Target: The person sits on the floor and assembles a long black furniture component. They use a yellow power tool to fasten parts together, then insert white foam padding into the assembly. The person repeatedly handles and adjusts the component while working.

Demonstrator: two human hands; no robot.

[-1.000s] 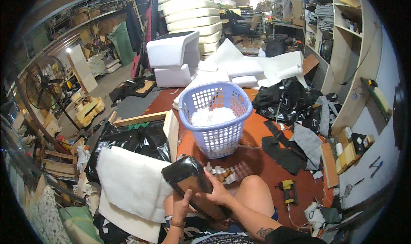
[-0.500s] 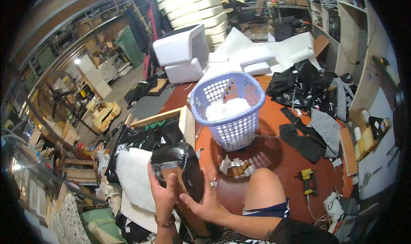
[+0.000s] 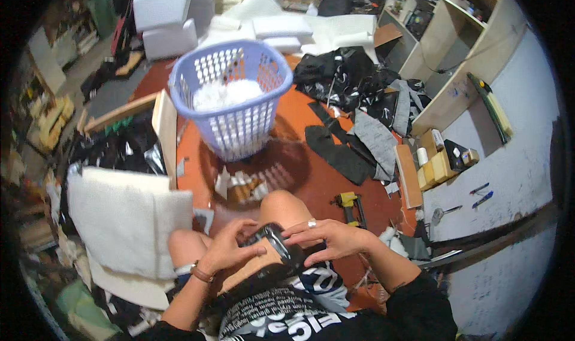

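Observation:
Across my lap lies a long padded piece (image 3: 262, 261), with glossy black covering over its edges and end and a bare brown board-like face showing. My left hand (image 3: 230, 249) is closed round its far left side, the thumb lying on the brown face. At the black-covered end, my right hand (image 3: 331, 238) has its fingers stretched over the top edge and its thumb low at the side, gripping that end. Part of the piece's near end merges with my dark shirt and cannot be made out.
A lilac laundry basket (image 3: 233, 116) with white stuffing stands ahead on the red-brown floor. A yellow-black staple gun (image 3: 349, 209) lies to the right. White batting (image 3: 129, 224) covers a wooden frame (image 3: 163, 128) at left. Black and grey fabric scraps (image 3: 374, 140) lie beyond.
The view has swung right and down. The padded piece has gone from steeper to lying tilted across my lap, and my right hand has moved from its side to its black-covered end.

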